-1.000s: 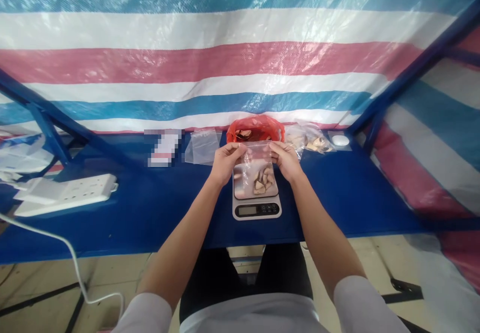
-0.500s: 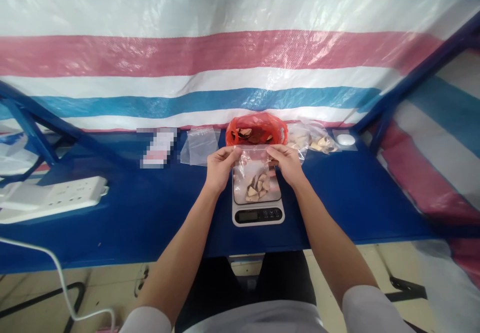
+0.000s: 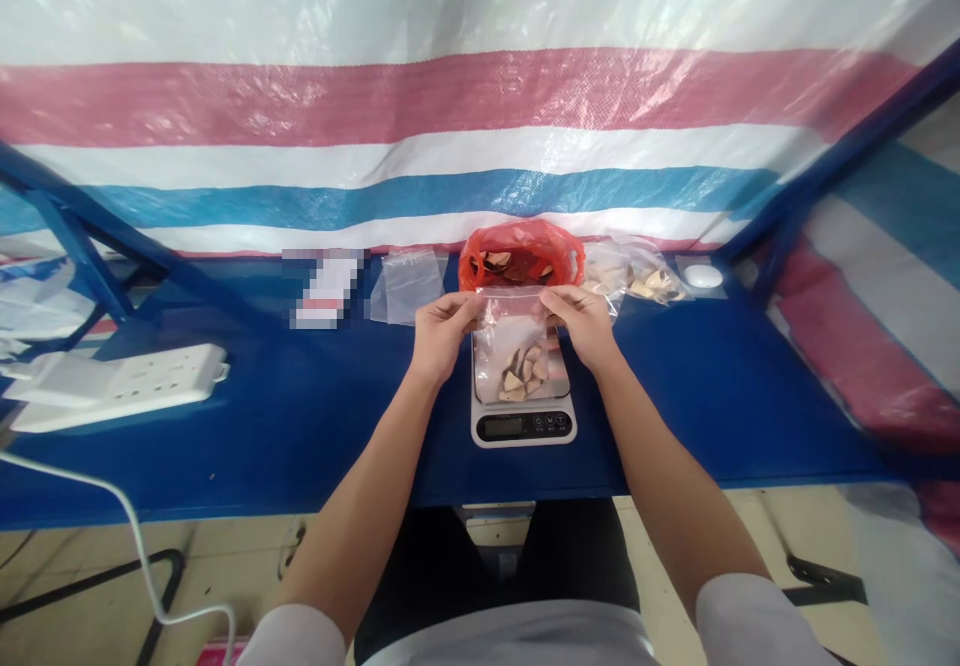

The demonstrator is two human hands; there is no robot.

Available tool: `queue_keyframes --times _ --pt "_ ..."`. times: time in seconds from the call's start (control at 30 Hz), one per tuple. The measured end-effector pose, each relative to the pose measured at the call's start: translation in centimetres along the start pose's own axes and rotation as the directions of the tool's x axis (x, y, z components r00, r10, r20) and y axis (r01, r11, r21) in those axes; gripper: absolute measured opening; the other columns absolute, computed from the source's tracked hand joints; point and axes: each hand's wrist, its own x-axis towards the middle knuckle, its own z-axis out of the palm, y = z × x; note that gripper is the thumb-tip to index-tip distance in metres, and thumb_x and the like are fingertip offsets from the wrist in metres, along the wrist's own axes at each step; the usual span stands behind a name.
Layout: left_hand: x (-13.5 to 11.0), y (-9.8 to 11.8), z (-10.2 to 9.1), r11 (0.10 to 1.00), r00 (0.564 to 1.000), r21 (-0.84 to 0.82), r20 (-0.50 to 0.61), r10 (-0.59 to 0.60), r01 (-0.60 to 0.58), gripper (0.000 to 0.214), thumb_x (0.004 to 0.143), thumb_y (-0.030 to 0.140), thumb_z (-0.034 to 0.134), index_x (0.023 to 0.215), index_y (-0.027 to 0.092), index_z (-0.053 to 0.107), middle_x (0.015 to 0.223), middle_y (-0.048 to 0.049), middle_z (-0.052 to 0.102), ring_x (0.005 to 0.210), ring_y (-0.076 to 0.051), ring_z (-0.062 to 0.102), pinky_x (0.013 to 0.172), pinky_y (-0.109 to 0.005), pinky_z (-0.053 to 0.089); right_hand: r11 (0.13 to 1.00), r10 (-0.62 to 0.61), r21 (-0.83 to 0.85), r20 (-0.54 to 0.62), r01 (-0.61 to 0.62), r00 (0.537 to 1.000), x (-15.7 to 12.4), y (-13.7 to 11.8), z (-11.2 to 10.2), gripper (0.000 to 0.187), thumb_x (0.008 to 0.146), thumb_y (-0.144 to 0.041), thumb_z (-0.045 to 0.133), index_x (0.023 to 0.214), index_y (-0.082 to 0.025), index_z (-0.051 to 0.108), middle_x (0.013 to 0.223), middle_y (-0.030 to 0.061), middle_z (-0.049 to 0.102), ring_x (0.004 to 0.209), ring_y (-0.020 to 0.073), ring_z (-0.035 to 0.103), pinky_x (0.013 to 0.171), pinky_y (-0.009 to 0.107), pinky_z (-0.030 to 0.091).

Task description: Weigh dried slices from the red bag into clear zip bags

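While left hand (image 3: 442,331) and right hand (image 3: 581,328) pinch top rim of zip bag (image 3: 510,341) over digital scale (image 3: 523,427), film looks floppy, chips (image 3: 523,378) light, brittle; rim best grip.

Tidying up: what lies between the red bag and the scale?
Head view: a clear zip bag of pale pieces, held at its top by the left hand and right hand.

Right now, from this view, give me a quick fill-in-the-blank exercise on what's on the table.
The left hand and right hand hold a clear zip bag by its ____ edge.
Behind the digital scale stands an open ____ plastic bag.
A white power strip lies on the ____ side of the blue table.
Missing words: top, red, left.
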Motion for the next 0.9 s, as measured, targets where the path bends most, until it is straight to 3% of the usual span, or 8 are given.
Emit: queue_keyframes --times 0.23,0.53,0.9 --pt "0.03 -0.68 -0.11 0.996 0.997 0.04 -0.019 0.08 -0.08 0.023 0.067 0.037 0.086 0.074 0.017 0.077 0.069 -0.0012 0.071 0.06 -0.01 0.06 0.062 -0.023 0.051 1.0 -0.002 0.01 -0.032 0.003 0.999 -0.03 -0.28 0.29 0.038 0.066 -0.054 0.081 0.082 -0.02 0.072 0.076 0.0029 0.075 0.064 0.0163 0.07 0.055 0.027 0.059" --pt "-0.12 -0.77 -0.04 0.982 0.987 0.106 -0.025 0.159 -0.156 0.021 0.068 0.036 0.084 0.071 0.017 0.076 0.066 -0.0019 0.071 0.06 -0.01 0.06 0.062 -0.024 0.049 0.999 0.003 0.045 0.021 -0.004 1.0 -0.06 -0.11 0.33 0.033 0.067 -0.05 0.082 0.081 -0.021 0.074 0.075 0.0021 0.076 0.066 0.0177 0.072 0.056 0.028 0.06" --pt "-0.21 -0.91 0.08 0.99 0.994 0.09 0.005 0.111 -0.111 0.024 0.069 0.038 0.084 0.074 0.017 0.076 0.07 -0.0018 0.072 0.06 -0.01 0.061 0.061 -0.023 0.05 0.999 0.041 0.011 0.027 -0.041 0.999 -0.16 -0.01 0.37 0.034 0.07 -0.052 0.079 0.082 -0.021 0.072 0.076 0.0015 0.076 0.057 0.0145 0.068 0.049 0.025 0.058"
